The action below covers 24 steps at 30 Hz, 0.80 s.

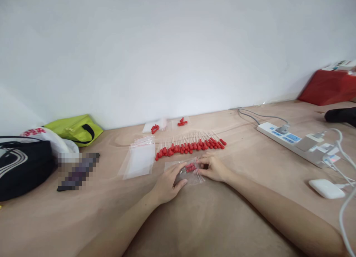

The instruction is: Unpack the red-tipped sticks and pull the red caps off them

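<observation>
A small clear zip bag (pixel 194 180) with a few red-tipped pieces (pixel 190 167) in it lies flat between my hands. My left hand (pixel 169 182) rests on the bag's left part, thumb and fingers spread apart. At the bag's right end, by the zip edge, the fingers of my right hand (pixel 213 168) are curled and pinch it. Just beyond, many thin sticks with red bulb-shaped ends (pixel 191 147) lie side by side in a row, red ends towards me. A stack of flat clear zip bags (pixel 139 159) is left of my left hand.
Two filled bags with red pieces (pixel 155 129) (pixel 182 122) lie near the wall. On the left are a black bag (pixel 25 172), a green pouch (pixel 72 130) and a pixelated dark object (pixel 79 172). A power strip (pixel 286 138), white charger (pixel 326 188) and cables lie right.
</observation>
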Tool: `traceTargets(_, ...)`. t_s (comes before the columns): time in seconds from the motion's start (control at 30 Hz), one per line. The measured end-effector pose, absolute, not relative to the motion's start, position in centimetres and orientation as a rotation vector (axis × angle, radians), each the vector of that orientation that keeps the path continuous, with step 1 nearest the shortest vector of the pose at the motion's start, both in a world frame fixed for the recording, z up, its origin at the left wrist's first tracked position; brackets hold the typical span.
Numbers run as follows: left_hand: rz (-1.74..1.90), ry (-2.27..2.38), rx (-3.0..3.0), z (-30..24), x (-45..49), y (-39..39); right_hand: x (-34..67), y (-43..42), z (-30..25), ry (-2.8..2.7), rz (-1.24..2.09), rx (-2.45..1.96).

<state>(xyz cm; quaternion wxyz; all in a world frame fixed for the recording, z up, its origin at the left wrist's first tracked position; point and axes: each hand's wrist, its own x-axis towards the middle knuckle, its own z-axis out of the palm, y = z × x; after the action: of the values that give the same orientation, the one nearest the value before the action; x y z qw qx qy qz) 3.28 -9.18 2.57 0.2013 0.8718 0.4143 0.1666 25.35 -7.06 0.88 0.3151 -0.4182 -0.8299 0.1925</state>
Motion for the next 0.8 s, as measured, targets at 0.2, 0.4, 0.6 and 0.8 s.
traceTargets(0.2,0.464,1.108,2.465,2.98,3.34,-9.15,24.90,-6.85,0.76,-2.308,0.414,-1.125)
traceTargets(0.4,0.443,1.141,2.453,2.83,3.19,-9.22,25.18,-6.91,0.92,-2.199,0.583,-1.112)
traceTargets(0.6,0.433,1.151,2.440,2.81,3.15,-9.18,25.60,-7.31,0.78,-2.027,0.947,-1.052)
traceTargets(0.8,0.429,1.142,2.446,2.99,3.17,-9.27,25.82,-7.46,1.46,-2.004,1.122,-1.003)
